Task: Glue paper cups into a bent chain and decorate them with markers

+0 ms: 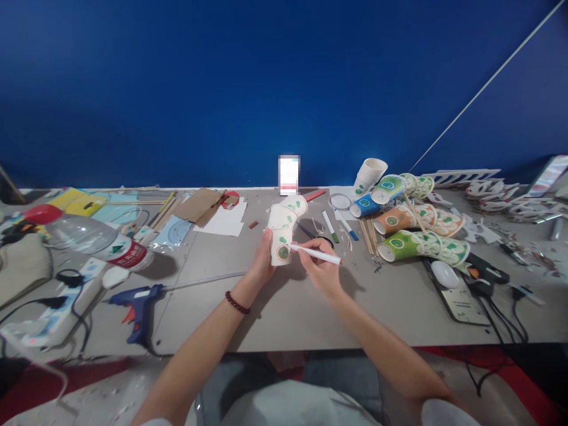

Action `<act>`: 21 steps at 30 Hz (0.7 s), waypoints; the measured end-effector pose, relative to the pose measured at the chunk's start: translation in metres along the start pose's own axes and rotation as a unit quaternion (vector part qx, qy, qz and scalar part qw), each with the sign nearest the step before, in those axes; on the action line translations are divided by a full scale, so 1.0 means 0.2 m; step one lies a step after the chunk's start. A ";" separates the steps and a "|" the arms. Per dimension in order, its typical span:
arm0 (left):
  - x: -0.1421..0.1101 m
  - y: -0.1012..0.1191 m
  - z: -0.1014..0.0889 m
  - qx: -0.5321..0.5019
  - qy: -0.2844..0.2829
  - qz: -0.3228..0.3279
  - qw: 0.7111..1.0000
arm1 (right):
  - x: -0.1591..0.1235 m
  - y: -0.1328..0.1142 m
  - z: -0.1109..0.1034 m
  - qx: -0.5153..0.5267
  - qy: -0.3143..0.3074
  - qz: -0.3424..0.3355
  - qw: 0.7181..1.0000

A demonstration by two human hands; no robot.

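My left hand is closed round the side of a bent chain of white paper cups with green leaf prints, held above the table. A round green and brown emblem shows on the nearest cup. In my right hand I grip a white marker pen, its tip touching or very close to that cup's wall. Beyond the hands lie a green-ended marker and a blue-ended marker. The left fingers are partly hidden behind the cups.
A blue glue gun with a glue stick, a water bottle and a power strip lie left. Coloured joined cups, a cup stack, a phone and cables are right. A lit phone stands against the blue wall.
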State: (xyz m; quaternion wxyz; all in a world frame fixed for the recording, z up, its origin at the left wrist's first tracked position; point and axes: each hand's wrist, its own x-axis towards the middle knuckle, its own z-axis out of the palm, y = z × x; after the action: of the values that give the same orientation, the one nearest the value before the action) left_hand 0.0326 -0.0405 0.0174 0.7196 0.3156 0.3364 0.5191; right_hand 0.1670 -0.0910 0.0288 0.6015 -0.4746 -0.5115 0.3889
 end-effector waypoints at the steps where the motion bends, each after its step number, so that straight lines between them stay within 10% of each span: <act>1: 0.00 0.00 0.00 -0.003 0.002 0.000 1.000 | 0.00 0.00 0.00 -0.005 0.000 -0.005 1.000; 21: -0.01 0.01 0.04 0.009 0.041 0.016 0.999 | -0.01 -0.01 0.01 -0.069 -0.023 -0.077 0.994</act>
State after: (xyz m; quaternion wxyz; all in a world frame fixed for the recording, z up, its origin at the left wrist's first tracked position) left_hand 0.0368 -0.0420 0.0240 0.6942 0.3059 0.3647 0.5399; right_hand 0.1652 -0.0926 0.0314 0.5837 -0.4647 -0.5861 0.3159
